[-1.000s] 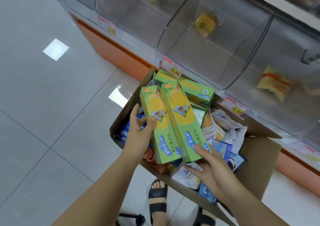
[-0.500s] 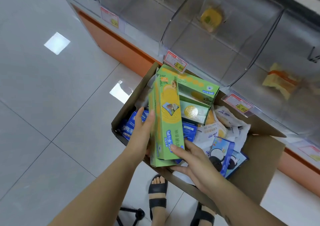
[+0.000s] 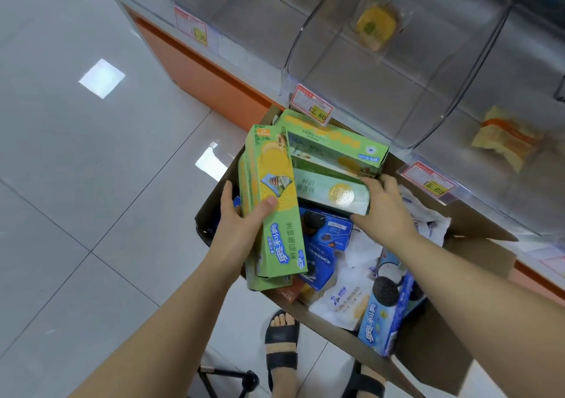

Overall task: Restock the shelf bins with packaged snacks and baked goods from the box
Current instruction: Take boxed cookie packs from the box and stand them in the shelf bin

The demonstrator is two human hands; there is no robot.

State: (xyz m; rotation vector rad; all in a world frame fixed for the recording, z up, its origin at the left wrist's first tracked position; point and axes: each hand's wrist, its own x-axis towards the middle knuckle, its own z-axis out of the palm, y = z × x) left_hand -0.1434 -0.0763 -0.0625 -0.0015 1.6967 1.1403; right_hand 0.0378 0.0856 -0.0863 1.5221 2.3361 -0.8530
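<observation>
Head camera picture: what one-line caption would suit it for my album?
Left hand grips green cookie boxes while right hand grasps a pale box in the carton.

Forearms: two, both bare along their whole visible length, on the near side of the open brown cardboard box point(image 3: 477, 260).

Left hand point(image 3: 241, 223) and right hand point(image 3: 385, 214): bare. The left thumb shows a short, plain nail.

Footwear: open-toed black slide sandals, seen below the box's near wall.

Left sandal point(image 3: 281, 361): two broad black straps across the foot, a strip of foot showing between them, toes exposed.

Right sandal point(image 3: 360, 388): same black strap type, partly covered by the box's near wall and cut by the frame edge.
</observation>
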